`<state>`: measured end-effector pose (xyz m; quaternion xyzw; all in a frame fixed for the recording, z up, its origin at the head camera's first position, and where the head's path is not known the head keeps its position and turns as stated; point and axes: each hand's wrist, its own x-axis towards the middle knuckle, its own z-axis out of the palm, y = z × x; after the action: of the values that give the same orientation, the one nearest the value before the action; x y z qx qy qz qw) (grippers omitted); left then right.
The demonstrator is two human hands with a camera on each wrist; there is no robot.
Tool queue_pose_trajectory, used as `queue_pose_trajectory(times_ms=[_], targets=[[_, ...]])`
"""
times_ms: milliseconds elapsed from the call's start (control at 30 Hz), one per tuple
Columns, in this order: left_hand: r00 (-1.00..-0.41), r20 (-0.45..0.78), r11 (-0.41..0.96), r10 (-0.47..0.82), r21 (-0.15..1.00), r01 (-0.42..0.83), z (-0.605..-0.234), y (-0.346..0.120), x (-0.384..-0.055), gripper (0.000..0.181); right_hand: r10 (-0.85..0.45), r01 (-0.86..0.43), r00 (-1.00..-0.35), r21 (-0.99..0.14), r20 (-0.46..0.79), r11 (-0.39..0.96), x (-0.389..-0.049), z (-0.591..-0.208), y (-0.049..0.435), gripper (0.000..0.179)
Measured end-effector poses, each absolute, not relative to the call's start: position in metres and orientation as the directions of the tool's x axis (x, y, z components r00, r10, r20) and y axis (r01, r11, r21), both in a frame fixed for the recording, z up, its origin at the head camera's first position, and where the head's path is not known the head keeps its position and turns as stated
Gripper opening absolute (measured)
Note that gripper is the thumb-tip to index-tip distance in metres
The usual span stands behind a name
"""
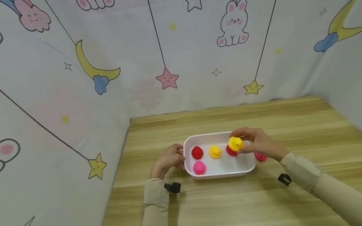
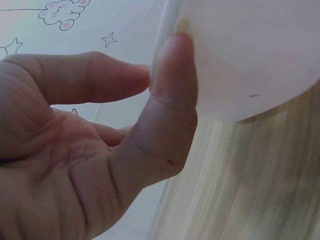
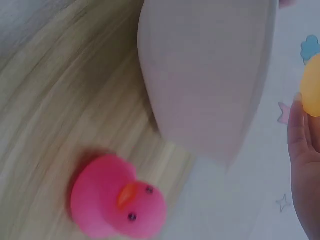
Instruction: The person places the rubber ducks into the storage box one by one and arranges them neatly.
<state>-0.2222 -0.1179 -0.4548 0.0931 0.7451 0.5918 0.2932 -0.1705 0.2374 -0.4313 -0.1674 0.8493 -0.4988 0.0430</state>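
A white plastic tub (image 1: 226, 167) sits on the wooden table. My left hand (image 1: 169, 159) pinches its left rim between thumb and finger, as the left wrist view shows close up. Over the right part of the tub, my right hand (image 1: 263, 143) holds a yellow rubber duck (image 1: 236, 143) by the fingertips. Inside lie a red duck (image 1: 197, 153) at left, a pink duck (image 1: 199, 168) in front of it, another yellow duck (image 1: 215, 152) in the middle and a second red duck (image 1: 232, 153), partly hidden below the held one.
Outside the tub's right end, a pink duck (image 3: 117, 200) rests on the wooden table (image 1: 220, 201), partly covered by my right hand in the head view. A white cloth backdrop (image 1: 195, 56) with cartoon prints rises behind and at the sides. Each wrist wears a small black camera.
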Motion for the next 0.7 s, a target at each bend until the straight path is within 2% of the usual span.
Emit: queue_pose_trajectory(times_ms=[200,333,467,600,700], targets=[[-0.807,-0.321,0.292,0.495,0.937,-0.194,-0.454,-0.117,-0.224,0.049,-0.39,-0.195,-0.921,-0.893,0.025,0.405,-0.179,-0.435,0.214,0.058],[-0.81,-0.319,0.289,0.492,0.937,-0.194,-0.453,-0.115,-0.225,0.048,-0.441,-0.202,-0.898,-0.88,-0.009,0.43,-0.185,-0.439,0.201,0.053],[-0.81,-0.323,0.281,0.489,0.938,-0.204,-0.455,-0.115,-0.224,0.047,-0.522,-0.372,-0.85,-0.781,0.069,0.502,-0.189,-0.447,0.19,0.047],[-0.81,-0.319,0.277,0.492,0.94,-0.202,-0.457,-0.116,-0.223,0.048,-0.654,-0.604,-0.738,-0.591,0.163,0.534,-0.19,-0.454,0.182,0.042],[-0.818,-0.309,0.278,0.485,0.941,-0.191,-0.457,-0.117,-0.224,0.048,-0.729,-0.704,-0.658,-0.494,0.185,0.51,-0.189,-0.457,0.177,0.04]])
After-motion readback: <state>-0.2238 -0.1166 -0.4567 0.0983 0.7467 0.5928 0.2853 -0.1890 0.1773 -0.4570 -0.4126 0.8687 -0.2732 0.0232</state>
